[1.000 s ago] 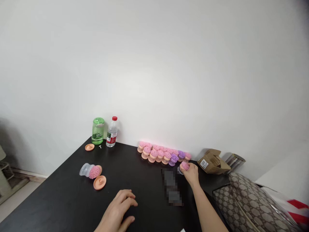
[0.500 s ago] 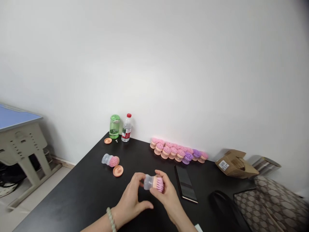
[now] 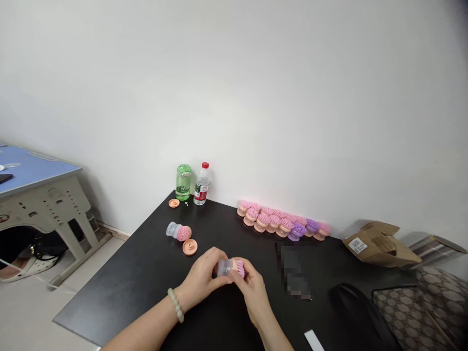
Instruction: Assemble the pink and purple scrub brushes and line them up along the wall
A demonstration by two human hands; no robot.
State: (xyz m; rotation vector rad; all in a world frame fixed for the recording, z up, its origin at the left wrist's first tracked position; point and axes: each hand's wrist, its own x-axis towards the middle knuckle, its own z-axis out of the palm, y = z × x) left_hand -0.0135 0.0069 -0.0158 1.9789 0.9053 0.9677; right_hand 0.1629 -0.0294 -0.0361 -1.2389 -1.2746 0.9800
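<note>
Between my two hands, above the black table (image 3: pixel 146 287), is a small brush (image 3: pixel 226 266) with a clear body, a peach collar and pink-purple bristles. My left hand (image 3: pixel 206 269) closes its thumb and fingers on the clear end. With the fingertips of my right hand (image 3: pixel 248 282) I grip the bristle end. Left of my hands lies another clear-bodied brush (image 3: pixel 179 231) with pink bristles, tipped on its side. Beside it is a round peach cap (image 3: pixel 189 247) with a central stub. A second peach cap (image 3: pixel 174 203) and a small white piece (image 3: pixel 186 204) lie farther back.
A green bottle (image 3: pixel 183 182) and a red-capped water bottle (image 3: pixel 201 184) stand at the back corner. Rows of pink and purple brushes (image 3: pixel 274 224) line the wall. To the right are a pixelated dark object (image 3: pixel 292 268), a cardboard package (image 3: pixel 378 243) and a patterned bag (image 3: pixel 398 307).
My left hand has closed its thumb onto the clear end of the brush, where it was apart before. The view has shifted slightly, and more of the blue desk shows.
</note>
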